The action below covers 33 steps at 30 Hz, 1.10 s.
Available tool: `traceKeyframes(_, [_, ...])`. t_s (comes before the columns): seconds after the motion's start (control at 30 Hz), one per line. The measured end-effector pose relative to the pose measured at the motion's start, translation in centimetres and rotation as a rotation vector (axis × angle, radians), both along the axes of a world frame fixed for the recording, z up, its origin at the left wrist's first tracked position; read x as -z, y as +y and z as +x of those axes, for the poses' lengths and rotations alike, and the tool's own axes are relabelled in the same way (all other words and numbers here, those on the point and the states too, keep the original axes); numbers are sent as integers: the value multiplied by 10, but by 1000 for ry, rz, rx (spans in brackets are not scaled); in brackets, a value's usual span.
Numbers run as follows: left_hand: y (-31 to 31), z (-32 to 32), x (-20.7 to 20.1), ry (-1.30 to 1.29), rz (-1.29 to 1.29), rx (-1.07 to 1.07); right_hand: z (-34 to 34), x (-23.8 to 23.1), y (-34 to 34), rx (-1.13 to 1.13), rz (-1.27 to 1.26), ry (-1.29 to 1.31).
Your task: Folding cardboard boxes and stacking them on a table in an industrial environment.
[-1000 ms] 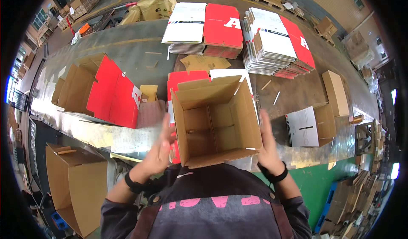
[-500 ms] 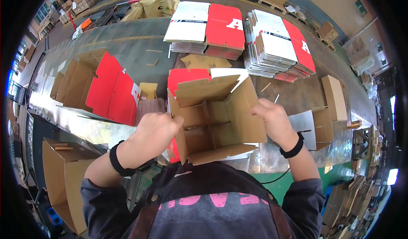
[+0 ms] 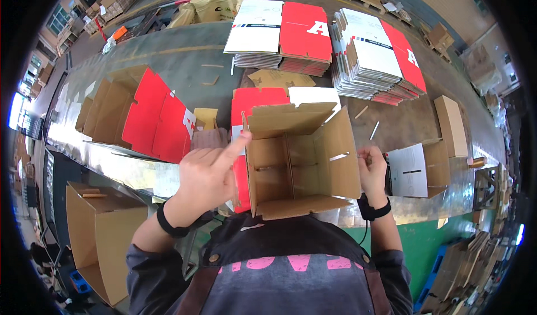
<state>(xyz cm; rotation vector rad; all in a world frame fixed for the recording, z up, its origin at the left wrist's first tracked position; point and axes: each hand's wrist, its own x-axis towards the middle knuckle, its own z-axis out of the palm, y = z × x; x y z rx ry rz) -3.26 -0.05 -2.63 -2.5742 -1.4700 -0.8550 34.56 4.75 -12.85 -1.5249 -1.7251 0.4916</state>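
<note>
Observed well left of and lower than the left hand (image 3: 204, 175) a tall brown carton (image 3: 120, 248), standing open. Recorded above that, left of the same hand and on the metal-topped table (image 3: 218, 99), an open red-sided box (image 3: 156, 116), with red face turned toward the hand. Noted just above the left hand a small brown cardboard piece (image 3: 206, 119). Found the left hand at the left rim of the brown-lined box (image 3: 338, 178), index finger extended to the rim, remaining fingers curled; cannot tell about any pinch on the cardboard. Located the brown-lined box directly between both hands, mouth up, with a brown divider (image 3: 290, 167) inside. Noted red and white cardboard (image 3: 260, 98) just beyond, running down beside the left hand. Recorded farther off, above the gap between the hands, a flat brown sheet (image 3: 282, 79), then a stack of flattened cartons (image 3: 305, 29), and right of that a second stack (image 3: 366, 41). Found the right hand (image 3: 373, 172) just beside the right wall, fingers bent inward; cannot tell about contact or any hold. Noted above the right hand a thin white strip (image 3: 374, 130); near, to its right, a white-faced open box (image 3: 407, 169); farther right and higher, a long brown box (image 3: 451, 126)
</note>
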Motion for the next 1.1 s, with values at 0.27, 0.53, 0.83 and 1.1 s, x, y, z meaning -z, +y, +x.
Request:
traceKeyframes(0.27, [-24,-54,89,101,-334,-398,-101,-190,-48,-772,25,-341])
traceKeyframes(0.53, [-47,-127,-6,-594,187,-668,-154,-251,4,-985,-60,-390])
traceKeyframes(0.83, [-24,-272,2,-1396,-127,-896,-330,-279,80,-1171,782,-144])
traceKeyframes(1.1, [-39,-261,25,-1503,-8,-841,-364,-313,62,-1546,702,-394])
